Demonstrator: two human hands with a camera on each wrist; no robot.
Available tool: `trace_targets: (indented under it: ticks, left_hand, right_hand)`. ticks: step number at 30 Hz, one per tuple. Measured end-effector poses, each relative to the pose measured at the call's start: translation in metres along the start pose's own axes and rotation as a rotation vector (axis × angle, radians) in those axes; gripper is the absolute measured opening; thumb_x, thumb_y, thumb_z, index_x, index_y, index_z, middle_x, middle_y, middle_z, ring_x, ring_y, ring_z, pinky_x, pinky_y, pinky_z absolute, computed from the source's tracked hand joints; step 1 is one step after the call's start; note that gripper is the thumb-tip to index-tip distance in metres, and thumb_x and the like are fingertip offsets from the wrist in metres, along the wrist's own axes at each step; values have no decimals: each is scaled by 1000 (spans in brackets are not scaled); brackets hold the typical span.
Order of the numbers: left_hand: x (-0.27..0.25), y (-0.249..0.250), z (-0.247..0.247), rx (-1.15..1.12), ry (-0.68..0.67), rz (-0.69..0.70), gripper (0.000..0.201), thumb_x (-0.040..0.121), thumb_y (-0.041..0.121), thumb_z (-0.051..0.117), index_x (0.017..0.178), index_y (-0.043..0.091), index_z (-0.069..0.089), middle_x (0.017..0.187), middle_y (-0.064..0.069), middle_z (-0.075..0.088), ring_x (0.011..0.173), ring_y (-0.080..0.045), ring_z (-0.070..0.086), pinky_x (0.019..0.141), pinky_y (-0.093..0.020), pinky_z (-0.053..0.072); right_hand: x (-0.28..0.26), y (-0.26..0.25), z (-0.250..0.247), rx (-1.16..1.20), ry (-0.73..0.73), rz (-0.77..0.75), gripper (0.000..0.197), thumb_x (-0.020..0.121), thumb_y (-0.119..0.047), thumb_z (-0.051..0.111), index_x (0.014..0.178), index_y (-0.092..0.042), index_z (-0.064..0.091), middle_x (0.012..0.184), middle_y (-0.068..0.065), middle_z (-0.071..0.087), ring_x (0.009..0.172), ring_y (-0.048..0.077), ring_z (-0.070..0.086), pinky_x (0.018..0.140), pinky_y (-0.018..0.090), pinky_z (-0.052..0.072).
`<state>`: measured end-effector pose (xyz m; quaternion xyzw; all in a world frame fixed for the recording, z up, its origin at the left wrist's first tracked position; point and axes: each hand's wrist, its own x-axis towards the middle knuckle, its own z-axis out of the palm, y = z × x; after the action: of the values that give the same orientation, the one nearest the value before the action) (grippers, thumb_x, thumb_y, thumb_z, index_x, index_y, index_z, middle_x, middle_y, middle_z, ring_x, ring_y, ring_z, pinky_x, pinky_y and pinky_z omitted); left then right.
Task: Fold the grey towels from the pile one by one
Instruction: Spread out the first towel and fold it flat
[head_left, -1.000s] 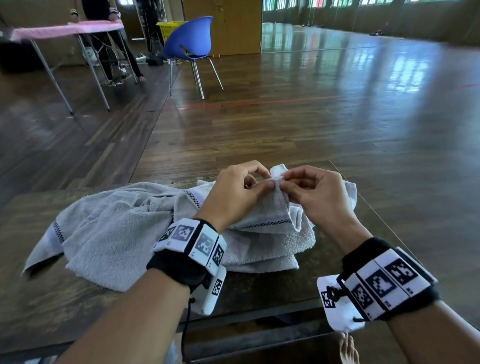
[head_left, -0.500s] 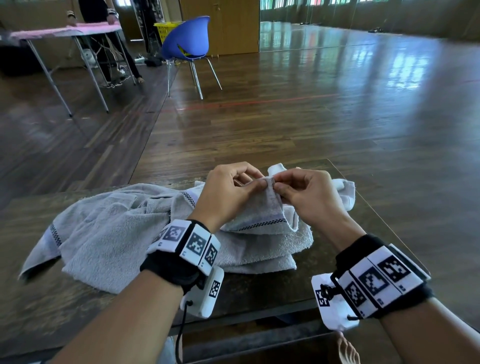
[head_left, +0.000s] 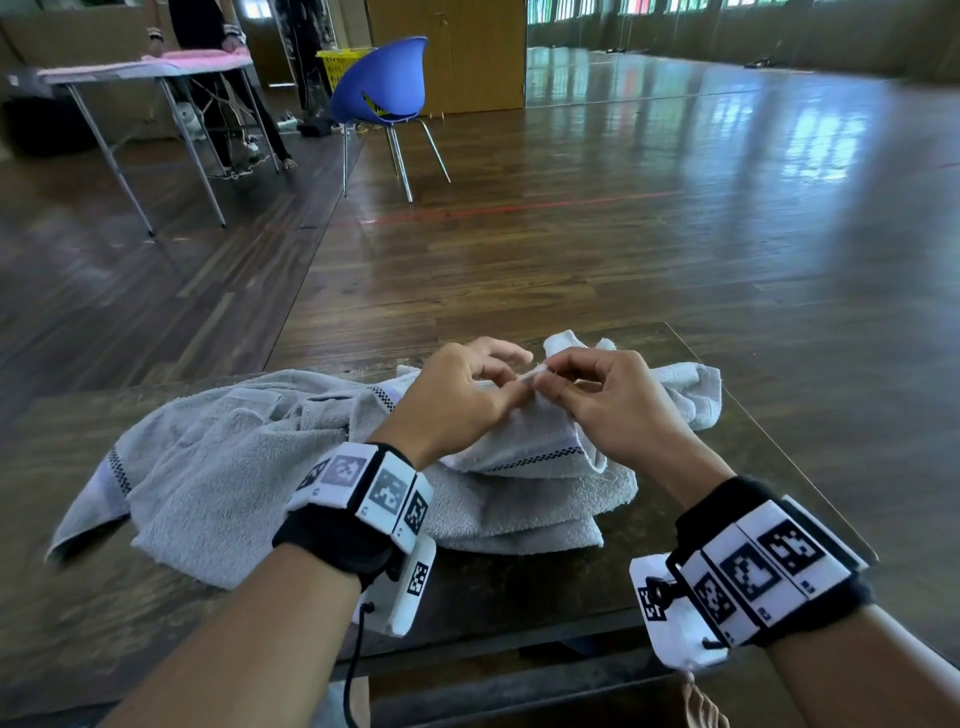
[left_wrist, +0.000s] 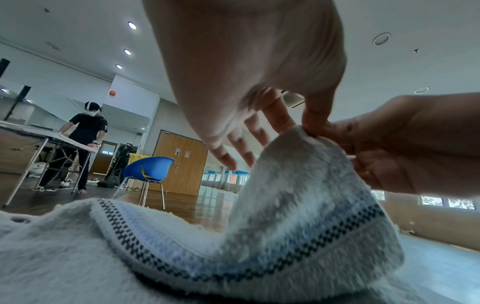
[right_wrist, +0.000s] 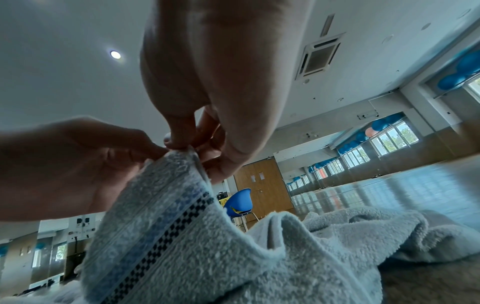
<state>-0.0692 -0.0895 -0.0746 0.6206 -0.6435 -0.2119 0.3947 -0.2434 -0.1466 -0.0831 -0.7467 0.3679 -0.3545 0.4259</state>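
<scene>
A rumpled pile of grey towels (head_left: 223, 467) with dark checkered bands lies across the dark table (head_left: 519, 582). My left hand (head_left: 467, 395) and right hand (head_left: 613, 400) meet above the pile's right half. Both pinch the same raised corner of the top grey towel (head_left: 535, 441) between thumb and fingertips. In the left wrist view my left hand (left_wrist: 309, 125) pinches the towel corner (left_wrist: 296, 156), and the other fingers are spread. In the right wrist view my right hand (right_wrist: 182, 144) grips the towel's hem (right_wrist: 166, 195) at its tip.
The table's far right corner (head_left: 670, 332) sits just beyond the towels. A blue chair (head_left: 384, 88) stands on the wooden floor ahead. At far left a person (head_left: 208, 31) works at a folding table with a pink cloth (head_left: 145, 67). A yellow basket (head_left: 337, 62) stands behind the chair.
The pinched corner has stayed between both hands, with the fingers shifting along its edge. The view has tilted slightly; the pile has not moved.
</scene>
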Motion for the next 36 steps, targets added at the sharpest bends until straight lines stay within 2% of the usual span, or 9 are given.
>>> trace_targets:
  ticks: [3,6,10,15,18,22,27,33,36]
  left_hand:
    - [-3,-1,-2,-4,-93,-48,17,88,17,71,77,6,77,99,10,76,93,-2,68,80,-5,45]
    - [-8,0,-6,90,-123,-58,10,84,22,71,77,16,77,84,2,77,86,-14,70,85,-26,51]
    - [-11,-5,-16,220,-100,-20,12,83,30,75,83,18,77,85,6,75,87,-8,67,91,-33,50]
    - [-14,-22,-32,292,-67,2,18,84,37,77,83,20,80,88,10,73,89,-11,64,97,-39,45]
    - [-17,-35,-42,368,-27,5,17,86,38,75,82,23,81,92,12,71,91,-12,62,99,-46,42]
    - [-20,-44,-40,430,74,75,16,92,30,66,83,17,71,89,7,67,89,-14,57,96,-47,42]
    - [-23,-46,-42,501,199,203,31,99,45,48,80,22,59,83,9,60,88,-13,51,96,-35,35]
    - [-32,-51,-32,577,41,207,40,89,68,43,65,36,41,69,17,47,73,-9,41,84,-29,31]
    - [-35,-60,-27,617,-83,210,33,86,55,60,65,36,43,67,19,43,67,-5,39,76,-30,30]
  right_hand:
    - [0,0,2,-40,-44,-13,10,94,-27,73,84,-28,76,85,-3,76,83,26,70,80,42,57]
    - [-1,0,2,-85,-57,-29,12,95,-23,72,83,-25,74,77,-3,73,68,14,63,70,37,55]
    - [2,4,-8,-70,-1,-29,10,97,-24,69,87,-22,73,88,3,74,81,20,69,71,38,59]
    - [13,15,-27,-91,211,-78,18,97,-28,68,79,-32,69,85,-12,71,78,0,62,64,7,45]
    - [16,23,-35,-93,282,-46,18,96,-30,70,78,-32,69,83,-17,70,78,-4,61,69,13,43]
    - [18,31,-33,-99,314,-17,13,97,-30,69,84,-28,70,85,-11,70,80,4,61,72,20,44]
    - [20,35,-35,-72,363,21,9,96,-30,69,93,-23,73,88,-6,72,83,13,65,77,28,50]
    - [18,35,-38,-80,402,51,8,97,-30,69,92,-26,73,84,-10,70,75,6,61,69,25,48]
    - [14,35,-35,-110,370,54,7,97,-29,68,93,-24,72,87,-12,70,77,-1,60,67,16,43]
